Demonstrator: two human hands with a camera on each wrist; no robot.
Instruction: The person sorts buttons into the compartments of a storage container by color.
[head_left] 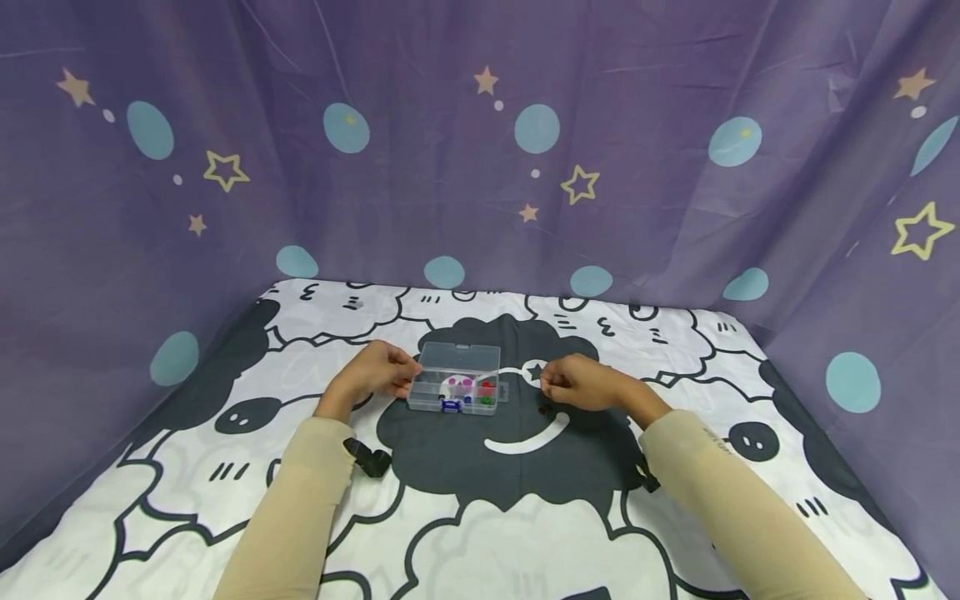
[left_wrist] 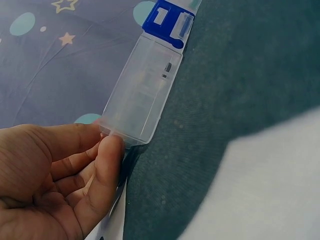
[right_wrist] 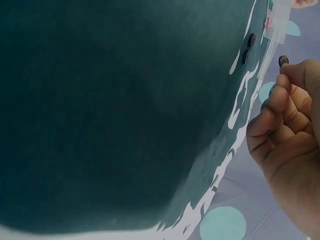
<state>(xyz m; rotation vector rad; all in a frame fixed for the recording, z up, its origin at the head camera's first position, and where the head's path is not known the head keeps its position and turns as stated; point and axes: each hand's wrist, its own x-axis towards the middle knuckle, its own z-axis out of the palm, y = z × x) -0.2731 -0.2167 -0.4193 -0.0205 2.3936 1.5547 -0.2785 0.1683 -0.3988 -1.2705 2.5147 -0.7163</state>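
Observation:
A clear plastic compartment box (head_left: pixel 459 357) with a blue latch (left_wrist: pixel 167 22) lies on the dark part of the cloth, its lid raised. Small pink, red, blue and green pieces (head_left: pixel 487 390) sit in some compartments. My left hand (head_left: pixel 377 371) pinches the box's left end between thumb and fingers. To the right of the box, my right hand (head_left: pixel 581 383) is held just above the cloth. Its thumb and forefinger pinch a small dark round button (right_wrist: pixel 284 60), clearest in the right wrist view. Two more dark buttons (right_wrist: pixel 251 40) lie on the cloth near that hand.
A white cloth (head_left: pixel 555 542) printed with black-outlined sheep faces covers the surface. Behind and at both sides hangs a purple curtain (head_left: pixel 450 217) with stars and blue ovals. Black straps (head_left: pixel 367 458) are on the wrists.

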